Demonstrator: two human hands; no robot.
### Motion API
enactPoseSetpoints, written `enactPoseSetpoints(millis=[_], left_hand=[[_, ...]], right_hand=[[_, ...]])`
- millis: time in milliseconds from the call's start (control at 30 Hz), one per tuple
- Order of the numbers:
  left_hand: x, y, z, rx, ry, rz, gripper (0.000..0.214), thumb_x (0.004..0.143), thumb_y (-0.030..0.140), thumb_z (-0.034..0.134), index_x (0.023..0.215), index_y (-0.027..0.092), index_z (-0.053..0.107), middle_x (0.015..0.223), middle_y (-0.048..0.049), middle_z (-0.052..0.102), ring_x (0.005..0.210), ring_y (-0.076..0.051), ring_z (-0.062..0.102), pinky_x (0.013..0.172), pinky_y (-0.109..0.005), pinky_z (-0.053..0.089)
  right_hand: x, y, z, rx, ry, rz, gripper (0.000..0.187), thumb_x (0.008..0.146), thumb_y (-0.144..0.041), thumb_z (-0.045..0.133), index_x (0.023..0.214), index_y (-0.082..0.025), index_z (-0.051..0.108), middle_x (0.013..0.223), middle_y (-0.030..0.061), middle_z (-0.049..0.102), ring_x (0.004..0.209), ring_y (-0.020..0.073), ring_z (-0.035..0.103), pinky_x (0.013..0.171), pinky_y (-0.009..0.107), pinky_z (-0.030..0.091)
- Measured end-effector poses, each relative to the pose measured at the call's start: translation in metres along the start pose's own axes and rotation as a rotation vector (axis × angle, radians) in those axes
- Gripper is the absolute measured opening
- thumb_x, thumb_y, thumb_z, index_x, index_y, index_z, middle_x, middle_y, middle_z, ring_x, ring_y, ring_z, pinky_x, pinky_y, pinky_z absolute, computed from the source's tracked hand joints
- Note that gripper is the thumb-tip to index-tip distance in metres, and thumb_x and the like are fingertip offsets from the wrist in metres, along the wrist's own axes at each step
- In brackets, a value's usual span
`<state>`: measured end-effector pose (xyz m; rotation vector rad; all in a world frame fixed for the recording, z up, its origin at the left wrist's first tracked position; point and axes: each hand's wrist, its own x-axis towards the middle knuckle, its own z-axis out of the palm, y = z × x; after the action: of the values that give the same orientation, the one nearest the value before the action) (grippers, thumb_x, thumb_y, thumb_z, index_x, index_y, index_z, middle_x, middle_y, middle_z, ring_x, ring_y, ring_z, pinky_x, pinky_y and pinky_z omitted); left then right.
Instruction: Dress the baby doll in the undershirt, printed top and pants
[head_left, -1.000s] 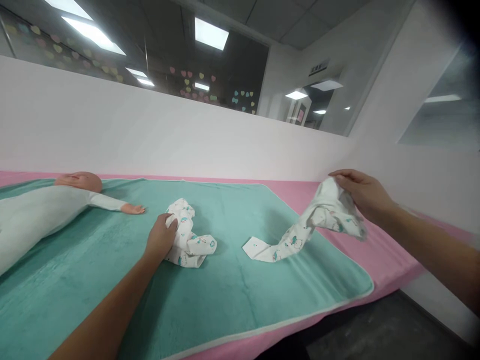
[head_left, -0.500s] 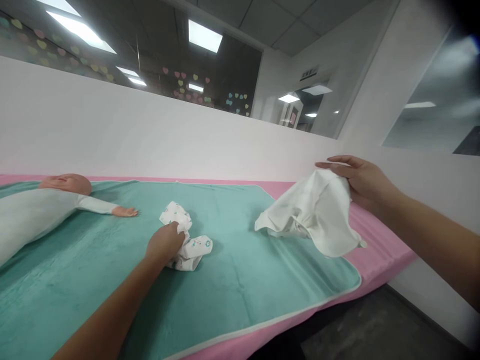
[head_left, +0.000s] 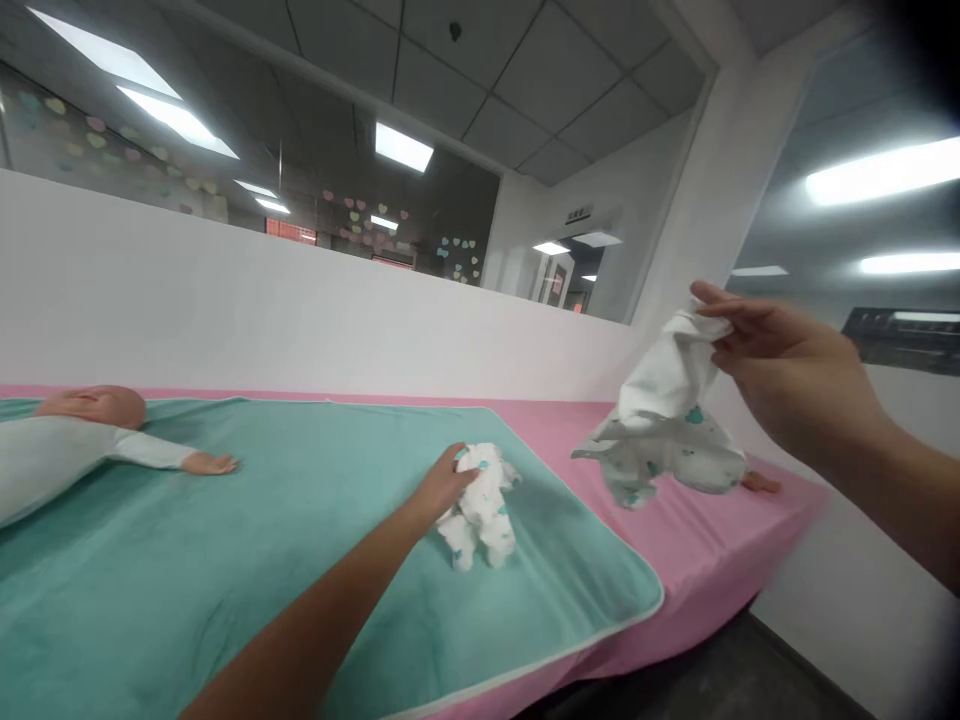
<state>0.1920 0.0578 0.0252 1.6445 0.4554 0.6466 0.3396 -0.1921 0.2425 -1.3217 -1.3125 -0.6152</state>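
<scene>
My left hand (head_left: 442,488) is closed on a small white baby garment (head_left: 484,505) with teal prints, held upright at the teal blanket. Two leg-like parts of the garment hang down toward the blanket. Raised over the right side, my right hand (head_left: 787,350) pinches a second white baby garment (head_left: 667,400) by its top between thumb and fingers. That cloth dangles, plain white above and printed with teal spots below; its exact kind is unclear. On the far left lies a baby doll (head_left: 60,450) in white clothing, one arm stretched out toward the middle.
The teal blanket (head_left: 300,590) with a white edge lies over a pink table cover (head_left: 697,530). A doll's hand (head_left: 761,483) shows behind the hanging garment. A white wall (head_left: 300,320) with windows stands behind the table, and the table's front edge runs along the lower right.
My left hand has moved right with its garment, which now hangs more upright. My right hand has lifted the other garment higher, and its printed part now shows. The view has shifted too.
</scene>
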Motion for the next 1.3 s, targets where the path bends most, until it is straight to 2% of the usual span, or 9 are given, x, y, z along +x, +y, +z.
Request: enactPoseSetpoints(millis=[100, 233, 333, 500, 667, 767, 900, 1200, 1300], left_hand=[[0.002, -0.004, 0.020, 0.022, -0.306, 0.050, 0.081, 0.078, 0.039, 0.054, 0.145, 0.023, 0.010, 0.147, -0.0104, 0.025, 0.127, -0.025, 0.039, 0.098, -0.035, 0.038], [-0.010, -0.034, 0.006, 0.462, -0.167, 0.175, 0.068, 0.080, 0.044, 0.049, 0.141, 0.024, 0.026, 0.148, -0.0056, 0.024, 0.134, -0.027, 0.024, 0.109, -0.042, 0.019], [-0.024, -0.057, -0.027, 0.468, -0.108, 0.142, 0.063, 0.082, 0.046, 0.046, 0.138, 0.020, 0.032, 0.141, -0.0088, 0.038, 0.126, -0.024, 0.039, 0.103, -0.037, 0.033], [-0.051, -0.079, -0.109, 0.397, 0.110, 0.045, 0.042, 0.079, 0.044, 0.047, 0.111, 0.019, 0.056, 0.100, -0.0072, 0.065, 0.091, -0.021, 0.061, 0.085, -0.033, 0.044], [-0.064, -0.081, -0.181, 0.161, 0.437, -0.034, 0.034, 0.077, 0.043, 0.048, 0.096, 0.017, 0.057, 0.081, -0.0031, 0.062, 0.061, -0.014, 0.058, 0.056, -0.026, 0.044], [-0.065, -0.080, -0.203, -0.089, 0.611, -0.116, 0.035, 0.075, 0.045, 0.052, 0.095, 0.017, 0.056, 0.085, -0.0045, 0.062, 0.060, -0.012, 0.058, 0.053, -0.023, 0.043], [-0.065, -0.079, -0.211, -0.392, 0.598, -0.151, 0.040, 0.076, 0.048, 0.056, 0.101, 0.017, 0.053, 0.097, -0.0104, 0.063, 0.068, -0.014, 0.063, 0.059, -0.026, 0.048], [-0.064, -0.076, -0.198, -0.462, 0.389, -0.142, 0.056, 0.073, 0.061, 0.054, 0.104, 0.015, 0.058, 0.102, -0.0127, 0.066, 0.092, -0.026, 0.062, 0.074, -0.033, 0.050], [-0.067, -0.078, -0.196, -0.401, 0.437, -0.126, 0.058, 0.070, 0.052, 0.064, 0.115, 0.018, 0.052, 0.103, -0.0093, 0.066, 0.091, -0.023, 0.062, 0.073, -0.030, 0.050]], right_hand=[[-0.001, -0.015, -0.006, -0.258, -0.175, -0.173, 0.038, 0.077, -0.010, 0.056, 0.108, -0.032, 0.058, 0.136, -0.0033, 0.044, 0.126, 0.0208, 0.041, 0.106, 0.045, 0.034], [-0.003, -0.019, -0.003, -0.569, -0.290, -0.534, 0.032, 0.081, -0.011, 0.052, 0.110, -0.026, 0.055, 0.132, 0.0015, 0.049, 0.122, 0.0202, 0.045, 0.101, 0.041, 0.039], [-0.006, -0.014, 0.015, -0.733, -0.306, -0.779, 0.023, 0.083, -0.012, 0.050, 0.103, -0.021, 0.058, 0.121, 0.0058, 0.058, 0.111, 0.0214, 0.052, 0.097, 0.043, 0.040], [-0.014, -0.011, 0.089, -0.705, -0.359, -0.883, 0.016, 0.085, -0.015, 0.048, 0.096, -0.021, 0.058, 0.109, 0.0051, 0.062, 0.101, 0.0198, 0.053, 0.096, 0.042, 0.038], [0.002, -0.006, 0.182, -0.681, -0.437, -1.032, 0.026, 0.085, -0.006, 0.040, 0.097, -0.020, 0.057, 0.111, 0.0051, 0.059, 0.103, 0.0193, 0.048, 0.096, 0.041, 0.035], [0.026, -0.009, 0.227, -0.695, -0.331, -1.020, 0.030, 0.083, -0.002, 0.038, 0.099, -0.020, 0.057, 0.113, 0.0070, 0.057, 0.105, 0.0210, 0.045, 0.096, 0.043, 0.032], [0.032, -0.029, 0.269, -0.740, -0.230, -0.841, 0.025, 0.084, -0.006, 0.040, 0.096, -0.018, 0.058, 0.101, 0.0089, 0.060, 0.099, 0.0232, 0.048, 0.091, 0.042, 0.031], [-0.166, -0.069, 0.330, -0.422, -1.248, -0.698, 0.013, 0.076, -0.011, 0.052, 0.086, -0.019, 0.056, 0.077, 0.0021, 0.063, 0.063, 0.0171, 0.057, 0.054, 0.028, 0.033], [-0.193, -0.070, 0.337, -0.149, -1.330, -0.649, 0.016, 0.087, -0.028, 0.044, 0.091, -0.022, 0.058, 0.082, -0.0004, 0.065, 0.068, 0.0159, 0.059, 0.052, 0.026, 0.033]])
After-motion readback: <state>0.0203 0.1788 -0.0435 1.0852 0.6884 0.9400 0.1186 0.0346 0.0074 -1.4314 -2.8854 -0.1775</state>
